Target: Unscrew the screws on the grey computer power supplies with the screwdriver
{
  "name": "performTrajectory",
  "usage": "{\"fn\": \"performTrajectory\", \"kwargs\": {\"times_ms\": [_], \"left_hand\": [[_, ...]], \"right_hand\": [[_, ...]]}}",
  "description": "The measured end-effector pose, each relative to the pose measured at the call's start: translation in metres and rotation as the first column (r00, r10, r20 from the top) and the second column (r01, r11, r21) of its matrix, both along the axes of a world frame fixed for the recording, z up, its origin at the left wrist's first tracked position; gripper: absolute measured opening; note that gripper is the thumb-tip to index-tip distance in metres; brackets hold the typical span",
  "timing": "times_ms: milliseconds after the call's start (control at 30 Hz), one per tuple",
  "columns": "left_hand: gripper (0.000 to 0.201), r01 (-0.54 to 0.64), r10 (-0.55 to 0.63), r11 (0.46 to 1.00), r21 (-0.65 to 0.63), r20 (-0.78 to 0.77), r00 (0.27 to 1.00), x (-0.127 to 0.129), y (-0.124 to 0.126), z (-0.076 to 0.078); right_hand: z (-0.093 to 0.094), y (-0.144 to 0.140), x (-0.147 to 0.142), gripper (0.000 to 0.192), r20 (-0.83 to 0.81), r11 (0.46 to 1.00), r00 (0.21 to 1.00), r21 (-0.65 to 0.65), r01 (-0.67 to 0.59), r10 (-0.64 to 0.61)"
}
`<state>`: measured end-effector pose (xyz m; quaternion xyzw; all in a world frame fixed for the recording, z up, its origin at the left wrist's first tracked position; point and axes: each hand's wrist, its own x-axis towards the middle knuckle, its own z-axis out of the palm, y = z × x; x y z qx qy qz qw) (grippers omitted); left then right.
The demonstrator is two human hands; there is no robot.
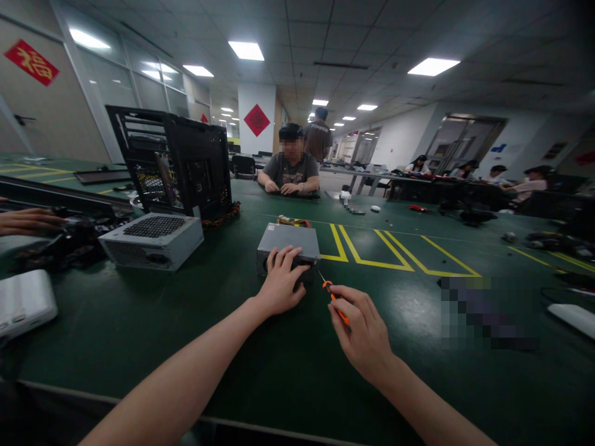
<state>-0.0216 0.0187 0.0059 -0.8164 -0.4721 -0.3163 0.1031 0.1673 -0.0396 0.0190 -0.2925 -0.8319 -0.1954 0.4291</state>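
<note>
From the head view, a small grey power supply box [289, 243] sits on the green tabletop [139, 322], near the middle. The left hand [280, 282] lies on its near side with the fingers spread over the top edge, pressing it so it stays put. The right hand [360, 328] is curled around a little orange screwdriver [335, 302]. The thin metal tip points at the box's near right corner. It looks like a screw on the box is being turned. The tip has to sit right in the screw, and the box must not slide.

To the left sit a bigger power supply [151, 240] and an open black computer case [174, 162]. A person [292, 166] sits at the far side.
</note>
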Motion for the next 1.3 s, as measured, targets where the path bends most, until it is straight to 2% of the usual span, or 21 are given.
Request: {"fn": "performTrajectory", "kwargs": {"times_ms": [133, 300, 500, 700, 933, 1133, 1300], "left_hand": [[0.042, 0.005, -0.005, 1.0, 0.001, -0.004, 1.0, 0.0, -0.0001, 0.0003], [0.043, 0.013, -0.013, 1.0, -0.001, 0.017, 1.0, 0.0001, 0.0002, -0.0001], [0.042, 0.018, -0.018, 1.0, 0.001, 0.016, 1.0, -0.0002, -0.0001, 0.0], [0.042, 0.016, -0.016, 1.0, 0.002, 0.008, 1.0, -0.0007, 0.0009, -0.0012], [0.043, 0.021, -0.021, 1.0, 0.005, 0.017, 1.0, -0.0007, 0.0004, -0.0008], [0.042, 0.022, -0.022, 1.0, 0.004, 0.011, 1.0, -0.0006, -0.0001, 0.0001], [0.042, 0.01, -0.01, 1.0, 0.002, -0.008, 1.0, -0.0006, -0.0003, -0.0002]], "right_hand": [[-0.0031, 0.0022, 0.002, 0.024, 0.022, 0.999, 1.0, -0.034, -0.007, 0.008], [-0.0039, 0.0043, 0.0036, 0.019, 0.032, 1.0, 0.999, 0.02, 0.012, -0.012], [-0.0106, 0.0063, 0.0041, 0.026, 0.048, 1.0, 0.999, 0.007, -0.016, 0.015], [-0.0051, 0.0053, 0.0018, 0.019, 0.031, 0.999, 1.0, 0.04, 0.005, -0.007], [-0.0077, 0.0065, 0.002, 0.024, 0.052, 0.998, 0.997, 0.023, -0.05, 0.049], [-0.0051, 0.0054, 0.0008, 0.017, 0.04, 0.999, 0.999, 0.047, -0.011, 0.009], [-0.007, 0.0057, 0.0015, 0.02, 0.085, 0.997, 0.995, 0.053, -0.048, 0.043]]}}
